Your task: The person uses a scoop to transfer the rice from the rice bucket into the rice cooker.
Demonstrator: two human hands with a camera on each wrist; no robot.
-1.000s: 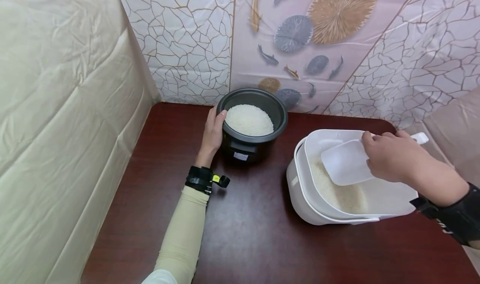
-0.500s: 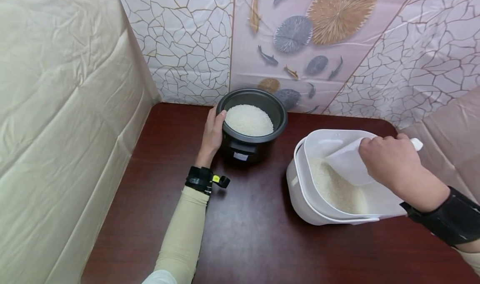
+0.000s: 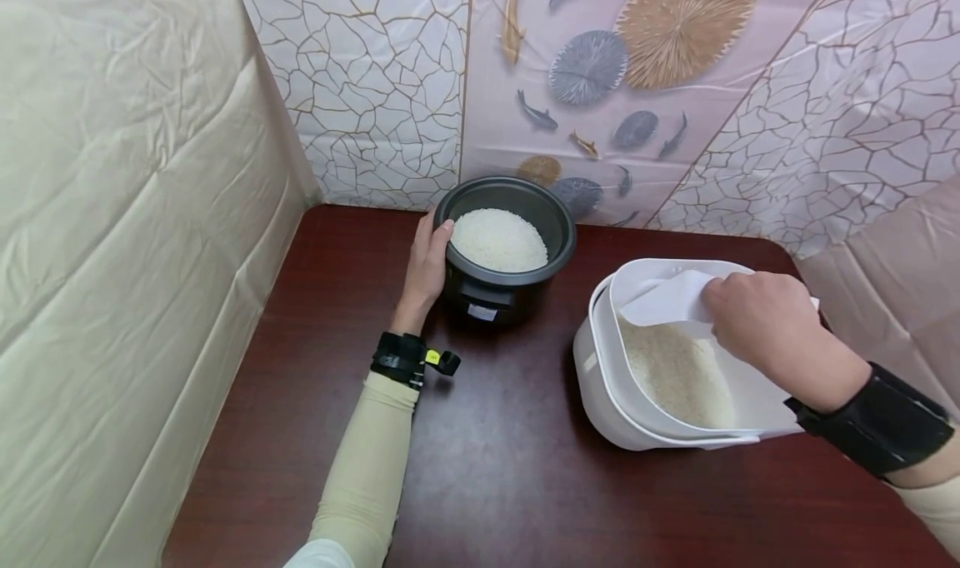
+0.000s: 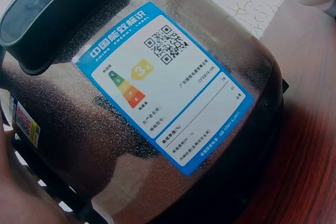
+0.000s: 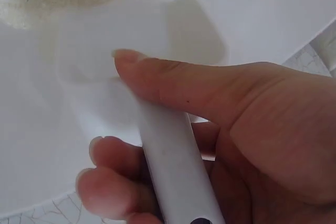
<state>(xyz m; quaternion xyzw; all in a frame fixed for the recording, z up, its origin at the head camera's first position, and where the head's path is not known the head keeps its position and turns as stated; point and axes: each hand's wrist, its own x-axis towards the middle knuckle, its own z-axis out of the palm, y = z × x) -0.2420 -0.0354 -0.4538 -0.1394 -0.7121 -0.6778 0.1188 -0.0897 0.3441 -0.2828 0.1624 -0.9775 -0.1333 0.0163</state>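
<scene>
A black rice cooker point(image 3: 495, 297) stands at the back of the table with white rice point(image 3: 500, 241) in its dark inner pot. My left hand point(image 3: 426, 264) holds the cooker's left side, its thumb at the rim and its other fingers mostly hidden; the cooker's energy label point(image 4: 165, 87) fills the left wrist view. My right hand point(image 3: 768, 322) grips the handle point(image 5: 176, 166) of a translucent white scoop point(image 3: 667, 300). This scoop is tilted inside the white rice bin point(image 3: 611, 406), over the rice point(image 3: 675, 376) at its bottom. The scoop's contents do not show.
The dark red table point(image 3: 480, 485) carries both containers, with the bin to the right of the cooker. A patterned wall covering point(image 3: 390, 93) rises right behind the cooker. Beige quilted fabric point(image 3: 135, 260) lines the left side.
My right hand has moved left and slightly toward the cooker, turning the scoop, whose blade has come up from the rice toward the bin's back wall. My left hand and the cooker have stayed still.
</scene>
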